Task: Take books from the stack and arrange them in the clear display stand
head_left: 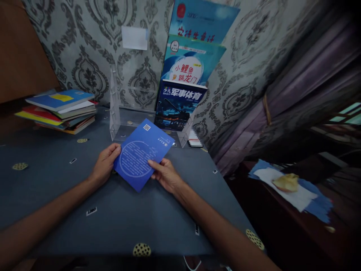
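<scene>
A blue booklet (135, 150) with a printed circle of text and a small QR code is held tilted above the table. My left hand (107, 162) grips its left edge, thumb on the front. On the right edge, my right hand (165, 174) pinches it with the thumb over the printed side. Just behind the booklet is a clear acrylic stand (113, 109). Its right side bears a dark-blue book (179, 107), a teal book (188, 62) and a taller blue book (204, 19), one behind another.
At the back left of the grey-blue table (56, 195) lies a stack of books (60, 111). A white object (195, 140) sits beside the stand. Patterned wallpaper and a purple curtain (254, 109) are behind. Food (286, 182) rests on paper on a lower surface at right.
</scene>
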The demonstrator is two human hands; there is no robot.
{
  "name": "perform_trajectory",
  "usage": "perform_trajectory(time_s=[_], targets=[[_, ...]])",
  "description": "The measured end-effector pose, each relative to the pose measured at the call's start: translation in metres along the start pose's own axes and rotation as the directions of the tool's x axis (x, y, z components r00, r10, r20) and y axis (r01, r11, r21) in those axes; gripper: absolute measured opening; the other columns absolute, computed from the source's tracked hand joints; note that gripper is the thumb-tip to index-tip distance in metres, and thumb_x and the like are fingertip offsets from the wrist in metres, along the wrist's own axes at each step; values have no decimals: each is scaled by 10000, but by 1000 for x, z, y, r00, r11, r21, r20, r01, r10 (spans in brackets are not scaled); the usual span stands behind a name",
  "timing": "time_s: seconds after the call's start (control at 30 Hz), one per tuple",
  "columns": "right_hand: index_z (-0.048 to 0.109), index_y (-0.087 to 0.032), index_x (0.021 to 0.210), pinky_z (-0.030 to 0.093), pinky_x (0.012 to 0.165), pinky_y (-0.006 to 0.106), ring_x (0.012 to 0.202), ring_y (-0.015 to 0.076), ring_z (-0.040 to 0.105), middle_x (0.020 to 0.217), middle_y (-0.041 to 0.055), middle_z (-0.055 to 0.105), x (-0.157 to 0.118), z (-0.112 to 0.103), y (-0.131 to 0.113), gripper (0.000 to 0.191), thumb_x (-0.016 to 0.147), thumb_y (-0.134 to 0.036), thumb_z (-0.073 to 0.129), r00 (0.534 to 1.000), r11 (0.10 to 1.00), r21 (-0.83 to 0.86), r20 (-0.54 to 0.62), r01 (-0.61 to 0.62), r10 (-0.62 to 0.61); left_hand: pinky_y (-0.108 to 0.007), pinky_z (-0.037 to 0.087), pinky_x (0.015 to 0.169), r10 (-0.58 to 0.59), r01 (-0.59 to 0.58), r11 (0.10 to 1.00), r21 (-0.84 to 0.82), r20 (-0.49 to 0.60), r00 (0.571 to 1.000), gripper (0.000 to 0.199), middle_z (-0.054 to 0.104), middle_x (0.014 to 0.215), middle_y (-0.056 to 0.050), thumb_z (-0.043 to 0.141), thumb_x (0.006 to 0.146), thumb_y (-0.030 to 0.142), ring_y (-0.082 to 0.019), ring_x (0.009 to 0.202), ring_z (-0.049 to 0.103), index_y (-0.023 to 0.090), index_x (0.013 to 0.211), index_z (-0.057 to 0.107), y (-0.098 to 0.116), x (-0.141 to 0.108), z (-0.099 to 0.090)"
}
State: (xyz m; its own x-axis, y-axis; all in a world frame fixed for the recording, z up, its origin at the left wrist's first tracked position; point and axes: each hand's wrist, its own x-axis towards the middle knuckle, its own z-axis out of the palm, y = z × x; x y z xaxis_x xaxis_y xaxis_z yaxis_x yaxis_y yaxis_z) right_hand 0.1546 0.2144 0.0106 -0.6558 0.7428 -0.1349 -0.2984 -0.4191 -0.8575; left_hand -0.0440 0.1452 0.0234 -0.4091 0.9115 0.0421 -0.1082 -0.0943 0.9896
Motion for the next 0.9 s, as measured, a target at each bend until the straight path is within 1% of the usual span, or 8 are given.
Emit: perform_trajectory(time_s=[0.1, 0.17, 0.27, 0.4, 0.5, 0.63, 0.8, 0.9], targets=[[724, -162, 904, 486, 402, 176, 611, 103, 606, 833, 7, 698, -3, 1, 3, 455, 570, -394, 929, 991, 992, -117, 111, -55, 68, -194, 389, 497, 46, -47, 998, 39, 9, 999, 471, 544, 664, 49, 717, 739, 636, -93, 558, 446, 192, 812, 577, 0, -2, -3], [713, -169, 931, 526, 438, 198, 643, 118, 619, 863, 12, 697, -4, 0, 2, 479, 577, -419, 916, 987, 984, -176, 150, -37, 63, -203, 391, 509, 56, -59, 994, 87, 36, 998, 465, 537, 667, 47, 690, 766, 642, -100, 563, 446, 196, 820, 570, 2, -3, -5], [686, -184, 921, 552, 494, 228, 636, 117, 610, 858, 3, 691, -1, -7, -3, 458, 617, -467, 881, 986, 954, -285, 161, 87, -41, -226, 414, 554, 95, -110, 977, 181, 90, 991, 476, 553, 681, 33, 670, 768, 662, -122, 598, 474, 199, 793, 560, 10, -4, -7], [641, -187, 916, 523, 492, 235, 556, 95, 560, 788, -18, 651, 5, -18, -12, 405, 693, -476, 815, 970, 862, -451, 178, 231, -167, -257, 453, 644, 200, -233, 914, 333, 129, 971, 477, 586, 739, 13, 585, 820, 686, -166, 697, 541, 209, 840, 580, 20, -5, -5], [606, -190, 965, 510, 502, 239, 567, 100, 555, 807, -13, 628, 8, -25, -15, 336, 751, -404, 753, 959, 793, -539, 167, 284, -230, -255, 435, 650, 278, -331, 834, 441, 183, 943, 429, 599, 763, 9, 509, 891, 636, -166, 705, 547, 215, 893, 592, 21, -1, -1], [550, -208, 1026, 529, 543, 273, 651, 140, 586, 874, 5, 616, 14, -31, -20, 315, 765, -322, 685, 941, 730, -602, 127, 325, -314, -249, 398, 602, 346, -429, 745, 510, 255, 903, 364, 532, 686, 26, 456, 938, 542, -148, 632, 506, 216, 830, 579, 23, 13, 6], [485, -225, 1143, 520, 607, 305, 713, 175, 585, 899, 24, 606, 16, -31, -45, 336, 842, -317, 602, 856, 581, -716, 45, 387, -514, -246, 400, 540, 373, -481, 712, 512, 306, 876, 334, 487, 633, 40, 476, 914, 513, -137, 559, 506, 217, 776, 546, 46, 32, 25], [433, -238, 1219, 511, 655, 318, 795, 200, 599, 976, 49, 627, 12, -31, -58, 335, 925, -371, 526, 790, 491, -765, 37, 417, -612, -247, 445, 538, 382, -473, 768, 432, 284, 879, 304, 540, 705, 32, 505, 884, 513, -136, 566, 542, 216, 842, 552, 54, 36, 41]])
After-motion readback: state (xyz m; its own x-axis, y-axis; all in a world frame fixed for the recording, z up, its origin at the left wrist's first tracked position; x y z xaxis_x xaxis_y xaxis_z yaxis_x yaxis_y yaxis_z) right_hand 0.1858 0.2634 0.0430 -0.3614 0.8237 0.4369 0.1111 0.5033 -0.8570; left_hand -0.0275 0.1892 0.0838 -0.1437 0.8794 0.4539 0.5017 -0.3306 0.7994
